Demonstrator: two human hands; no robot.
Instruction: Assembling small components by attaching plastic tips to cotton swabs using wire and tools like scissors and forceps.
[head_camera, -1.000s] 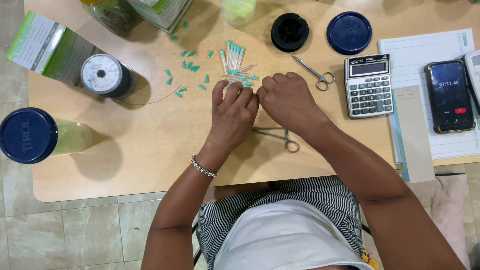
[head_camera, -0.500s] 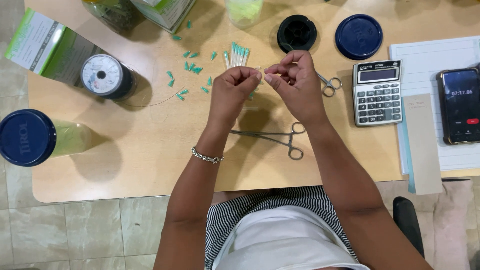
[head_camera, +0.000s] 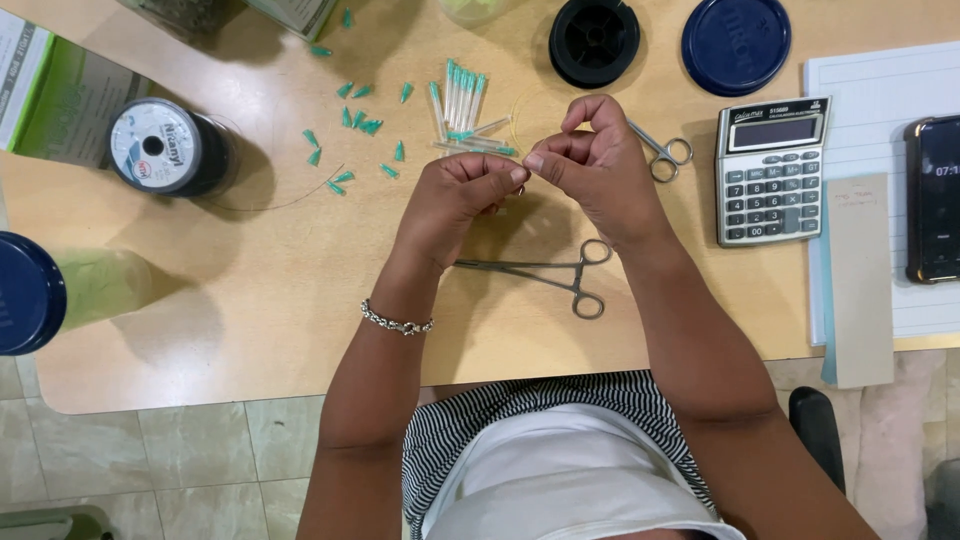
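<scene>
My left hand (head_camera: 455, 195) and my right hand (head_camera: 598, 165) meet fingertip to fingertip just above the wooden table (head_camera: 250, 300). Both pinch a thin pale line (head_camera: 516, 108) that loops faintly above them; what sits at the pinch itself is too small to tell. A bundle of white needles with teal hubs (head_camera: 462, 100) lies just beyond my left hand, with several teal caps (head_camera: 350, 120) scattered to its left. Steel forceps (head_camera: 545, 272) lie on the table under my wrists.
Small scissors (head_camera: 662, 155) sit beside my right hand. A calculator (head_camera: 772, 170), lined paper (head_camera: 880, 90) and a phone (head_camera: 935, 200) lie to the right. A black spool (head_camera: 594, 40) and blue lid (head_camera: 736, 42) are at the back; a labelled spool (head_camera: 165, 148), green box (head_camera: 40, 90) and blue-lidded jar (head_camera: 30, 292) are left.
Both hands have lifted off the needle bundle and drawn together, fingertips pinching the line. The forceps stay where they were.
</scene>
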